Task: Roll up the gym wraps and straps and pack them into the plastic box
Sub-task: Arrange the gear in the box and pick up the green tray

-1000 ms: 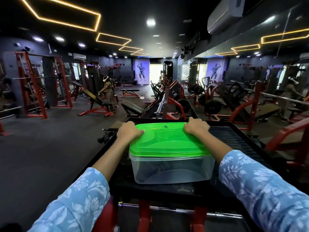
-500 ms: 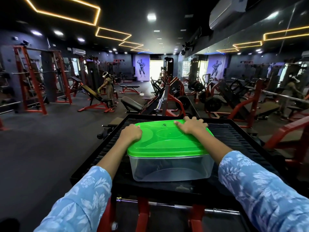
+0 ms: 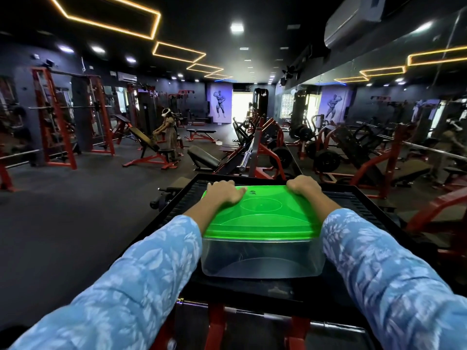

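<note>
Two hands press a green lid onto a clear plastic box.

The plastic box (image 3: 262, 258) sits mid-platform (image 3: 358, 205). Left hand (image 3: 225, 192) lies flat on the lid's (image 3: 260, 215) far left corner; right hand (image 3: 304, 186) curls over its far right edge.

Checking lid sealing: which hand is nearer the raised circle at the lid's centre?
Left. The left hand rests on the green lid beside the raised circle; the right hand grips the far right corner.
</note>
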The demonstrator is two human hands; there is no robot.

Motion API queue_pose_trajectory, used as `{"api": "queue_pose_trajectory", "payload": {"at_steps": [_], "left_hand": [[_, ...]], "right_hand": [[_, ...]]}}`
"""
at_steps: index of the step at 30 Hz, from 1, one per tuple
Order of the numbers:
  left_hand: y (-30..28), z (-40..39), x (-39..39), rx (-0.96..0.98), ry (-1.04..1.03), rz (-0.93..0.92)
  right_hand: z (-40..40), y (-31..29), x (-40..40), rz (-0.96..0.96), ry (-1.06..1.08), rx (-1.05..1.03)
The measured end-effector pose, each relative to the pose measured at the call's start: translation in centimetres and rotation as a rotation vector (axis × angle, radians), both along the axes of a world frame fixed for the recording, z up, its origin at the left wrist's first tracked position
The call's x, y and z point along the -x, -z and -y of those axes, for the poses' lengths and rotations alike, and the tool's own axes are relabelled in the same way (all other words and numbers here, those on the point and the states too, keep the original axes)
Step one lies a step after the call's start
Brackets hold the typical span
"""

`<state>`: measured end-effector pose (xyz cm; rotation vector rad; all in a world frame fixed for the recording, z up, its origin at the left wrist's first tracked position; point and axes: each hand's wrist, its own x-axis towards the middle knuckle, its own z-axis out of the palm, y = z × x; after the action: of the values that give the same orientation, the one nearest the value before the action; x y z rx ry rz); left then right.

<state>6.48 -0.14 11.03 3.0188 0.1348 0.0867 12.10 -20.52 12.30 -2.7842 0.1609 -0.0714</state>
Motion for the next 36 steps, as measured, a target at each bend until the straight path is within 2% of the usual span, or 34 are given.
{"api": "queue_pose_trajectory", "payload": {"at_steps": [2,6,14,21,30,36], "left_hand": [[-0.1,0.1,-0.9,0.050,-0.004,0.000],[0.4,-0.6,-2.3,0.119,-0.045,-0.010],[1.0,-0.6,-3.3,0.088,-0.059,-0.002],[1.2,-0.7,-3.8,0.101,-0.059,0.010],[1.4,-0.8,-3.7,0.127,-0.068,0.014],[1.2,-0.6,-3.4,0.120,-0.069,0.035]], "right_hand": [[-0.1,0.0,-0.2,-0.039,0.045,-0.007],[-0.4,0.6,-0.9,0.002,0.070,0.045],[-0.2,0.9,-1.2,-0.013,0.073,0.078],[0.0,0.9,-1.5,-0.041,0.079,0.018],[1.3,2.5,-5.2,-0.156,-0.030,0.042],[0.7,1.4,-2.0,-0.017,0.009,-0.053]]}}
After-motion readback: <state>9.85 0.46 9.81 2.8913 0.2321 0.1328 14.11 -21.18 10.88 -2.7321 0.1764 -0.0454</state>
